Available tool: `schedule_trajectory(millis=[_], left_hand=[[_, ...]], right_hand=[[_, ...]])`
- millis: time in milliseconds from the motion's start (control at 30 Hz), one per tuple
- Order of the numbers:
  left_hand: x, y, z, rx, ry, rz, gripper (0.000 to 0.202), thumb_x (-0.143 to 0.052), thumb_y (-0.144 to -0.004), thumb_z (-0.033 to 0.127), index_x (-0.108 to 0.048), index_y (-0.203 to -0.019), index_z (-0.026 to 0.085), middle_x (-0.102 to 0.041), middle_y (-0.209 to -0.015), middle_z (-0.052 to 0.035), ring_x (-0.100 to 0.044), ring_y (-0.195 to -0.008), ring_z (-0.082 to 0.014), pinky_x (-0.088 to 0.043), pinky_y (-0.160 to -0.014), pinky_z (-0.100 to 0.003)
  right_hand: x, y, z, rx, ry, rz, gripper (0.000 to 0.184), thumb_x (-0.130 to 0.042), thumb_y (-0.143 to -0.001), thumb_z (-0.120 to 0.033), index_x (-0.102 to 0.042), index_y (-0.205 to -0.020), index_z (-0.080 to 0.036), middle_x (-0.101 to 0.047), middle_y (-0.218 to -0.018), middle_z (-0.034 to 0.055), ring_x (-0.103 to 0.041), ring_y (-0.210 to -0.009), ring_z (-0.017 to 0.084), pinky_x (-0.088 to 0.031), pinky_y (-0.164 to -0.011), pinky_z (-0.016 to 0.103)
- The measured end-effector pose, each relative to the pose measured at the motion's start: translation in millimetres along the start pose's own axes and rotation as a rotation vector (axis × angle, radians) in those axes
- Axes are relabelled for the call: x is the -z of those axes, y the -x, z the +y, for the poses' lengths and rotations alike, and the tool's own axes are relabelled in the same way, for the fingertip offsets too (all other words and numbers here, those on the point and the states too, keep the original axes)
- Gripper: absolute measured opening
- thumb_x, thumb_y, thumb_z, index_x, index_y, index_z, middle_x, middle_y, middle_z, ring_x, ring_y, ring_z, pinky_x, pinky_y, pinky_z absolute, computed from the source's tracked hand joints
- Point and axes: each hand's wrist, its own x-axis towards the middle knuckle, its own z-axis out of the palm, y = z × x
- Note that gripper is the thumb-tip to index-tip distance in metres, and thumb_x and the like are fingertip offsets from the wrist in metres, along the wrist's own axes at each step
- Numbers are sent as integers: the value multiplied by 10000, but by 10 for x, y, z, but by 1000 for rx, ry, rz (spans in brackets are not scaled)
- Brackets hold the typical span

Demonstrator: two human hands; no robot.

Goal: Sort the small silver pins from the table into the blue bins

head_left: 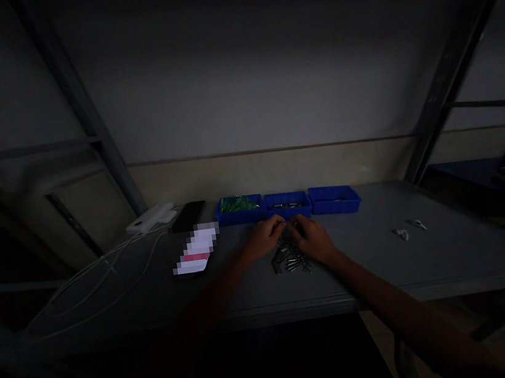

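My left hand (265,237) and my right hand (312,237) meet just in front of the middle blue bin, fingertips pinched close together. Whatever sits between the fingers is too small and dark to name. Below them on the grey table lies a loose pile of small metal pins (292,261), partly covered by my right hand. The middle blue bin (289,214) holds some similar metal pieces. To its left, another blue bin (240,217) contains green items (238,204). A third blue bin (336,207) stands on the right, its contents too dark to make out.
A lit phone (198,249) lies left of my hands, with a dark flat object (190,216) behind it. A white power strip (151,218) and its cables (116,250) run along the left side. Small whitish pieces (400,234) lie on the table (373,260) at right.
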Motion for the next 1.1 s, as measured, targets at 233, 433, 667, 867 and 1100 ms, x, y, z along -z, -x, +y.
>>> schedule_trajectory(millis=[233, 433, 667, 867, 1100], left_hand=[[-31, -4, -54, -19, 15, -24, 223, -477, -822, 254, -543, -1017, 170, -583, -683, 22, -540, -629, -104, -382, -557, -188], [-23, -1, -23, -20, 31, -28, 195, -429, -851, 261, -543, -980, 169, -607, -747, 3, -552, -653, -108, -392, -582, -191], [-3, 10, 3, -28, -12, -9, 197, -379, -878, 284, -541, -896, 173, -581, -692, 11, -546, -638, -116, -383, -592, -202], [8, 14, 18, -19, -44, -34, 206, -372, -884, 288, -547, -879, 177, -597, -719, 7, -560, -670, -116, -385, -605, -195], [-3, 7, 4, -23, -46, -45, 226, -368, -887, 289, -561, -909, 174, -606, -729, 6, -556, -667, -114, -386, -610, -194]], right_hand=[[20, 4, -20, -15, 43, 0, 266, -371, -899, -345, -559, -800, -184, -622, -777, 46, -554, -700, 143, -347, -623, 239], [33, 7, -36, -23, 39, 2, 270, -362, -900, -347, -545, -783, -186, -622, -756, 43, -557, -681, 146, -334, -599, 239], [0, 10, -10, 6, -66, 3, 193, -453, -843, -316, -521, -967, -184, -616, -740, 21, -547, -631, 141, -351, -584, 231], [20, 15, -34, 11, -62, -9, 199, -416, -866, -313, -548, -923, -175, -628, -795, 50, -566, -688, 151, -372, -629, 241], [10, 4, -18, 1, -5, -18, 255, -375, -891, -314, -580, -867, -164, -643, -845, 78, -576, -776, 163, -376, -676, 249]])
